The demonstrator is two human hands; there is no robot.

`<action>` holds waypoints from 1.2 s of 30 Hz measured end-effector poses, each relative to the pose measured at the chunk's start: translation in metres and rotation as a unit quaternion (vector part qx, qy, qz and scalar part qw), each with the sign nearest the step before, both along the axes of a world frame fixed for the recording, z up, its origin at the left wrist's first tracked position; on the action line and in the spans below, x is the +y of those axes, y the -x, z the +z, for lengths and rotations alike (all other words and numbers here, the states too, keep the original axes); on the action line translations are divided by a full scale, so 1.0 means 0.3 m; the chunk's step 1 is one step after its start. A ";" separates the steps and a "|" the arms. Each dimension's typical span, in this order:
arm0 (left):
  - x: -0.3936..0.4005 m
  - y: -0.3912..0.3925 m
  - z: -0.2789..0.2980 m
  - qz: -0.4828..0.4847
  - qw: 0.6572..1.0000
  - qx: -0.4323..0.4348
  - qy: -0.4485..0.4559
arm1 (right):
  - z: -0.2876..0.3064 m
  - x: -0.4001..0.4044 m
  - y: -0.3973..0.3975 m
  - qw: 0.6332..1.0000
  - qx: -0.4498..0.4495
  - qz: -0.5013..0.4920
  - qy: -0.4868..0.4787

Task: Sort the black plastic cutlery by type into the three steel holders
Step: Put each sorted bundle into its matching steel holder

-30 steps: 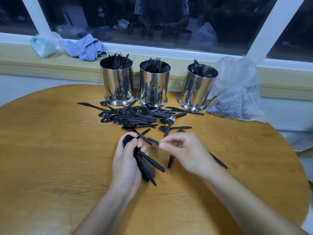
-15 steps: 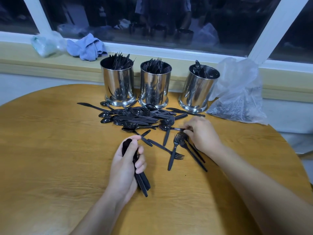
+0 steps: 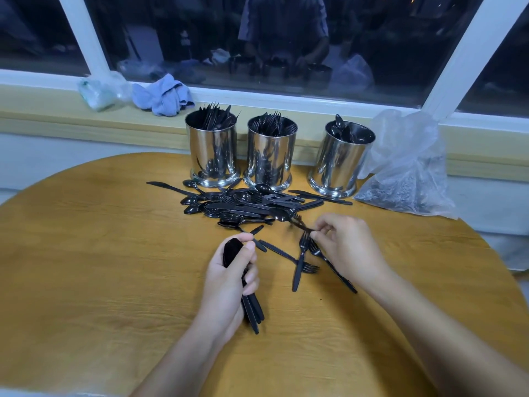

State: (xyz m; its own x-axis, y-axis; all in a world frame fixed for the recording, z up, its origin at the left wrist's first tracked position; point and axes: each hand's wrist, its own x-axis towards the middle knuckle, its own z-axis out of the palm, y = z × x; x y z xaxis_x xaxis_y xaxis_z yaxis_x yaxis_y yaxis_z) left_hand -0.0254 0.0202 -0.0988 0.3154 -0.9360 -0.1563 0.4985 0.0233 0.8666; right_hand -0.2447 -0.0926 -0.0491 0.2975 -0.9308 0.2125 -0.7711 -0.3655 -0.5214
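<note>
bag on sill (image 3: 100,91): clear bag at far left of the window ledge, way beyond the left fingers
cloth (image 3: 164,94): blue, crumpled, just right of that bag
left hand (image 3: 229,285): fingers curled round a bundle (image 3: 252,310) of black cutlery, rounded ends poking out above the thumb, handles sticking out below the palm toward me
table (image 3: 100,267): round, wood, both hands are over it
left holder (image 3: 213,150): steel, stuffed with black pieces, straight out beyond the left fingertips
pile (image 3: 246,204): loose spoons, knives and forks between the fingers and the holders, touching the bases of the left and middle ones
middle holder (image 3: 270,151): fork tines sticking up out of it
forks (image 3: 303,262): a few lying flat in the gap between the two hands, just below the right fingertips
right hand (image 3: 349,245): thumb and fingertips pinching a blurry fork (image 3: 300,222) by the handle at the pile's near edge, tines pointing at the pile
right holder (image 3: 342,159): spoons inside, beyond the right fingers
plastic bag (image 3: 409,167): clear, more black cutlery in it, right of that holder
</note>
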 end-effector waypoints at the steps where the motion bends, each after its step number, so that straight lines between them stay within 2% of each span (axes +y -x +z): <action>1: 0.000 0.001 0.004 0.004 1.000 0.003 -0.002 | 0.000 0.020 -0.012 0.997 -0.049 -0.002 -0.054; 4: -0.001 0.009 0.023 0.025 1.000 0.006 -0.008 | 0.005 0.095 -0.051 0.965 -0.175 0.000 -0.195; 6: -0.003 0.014 0.039 0.042 0.999 0.004 -0.005 | 0.018 0.155 -0.077 0.944 -0.221 0.012 -0.246; 10: 0.005 0.008 0.061 0.058 0.998 -0.006 0.007 | 0.028 0.251 -0.139 0.913 -0.249 0.074 -0.314; 12: 0.006 -0.006 0.063 0.063 0.998 0.020 -0.001 | 0.017 0.272 -0.170 0.909 -0.242 0.104 -0.324; 15: 0.011 -0.037 0.056 0.063 0.997 0.051 -0.002 | 0.009 0.251 -0.197 0.919 -0.233 0.118 -0.295; 18: 0.020 -0.081 0.043 0.057 0.994 0.088 0.010 | -0.009 0.164 -0.215 0.967 -0.171 0.083 -0.172; 21: 0.028 -0.131 0.025 0.045 0.992 0.116 0.014 | -0.048 0.056 -0.247 0.991 -0.096 0.056 -0.072; 26: 0.027 -0.194 0.005 0.031 0.991 0.127 0.002 | -0.112 -0.051 -0.333 0.993 0.024 0.113 0.031; 36: 0.015 -0.202 -0.004 0.008 0.989 0.148 -0.015 | -0.160 -0.080 -0.391 0.987 0.125 0.076 0.072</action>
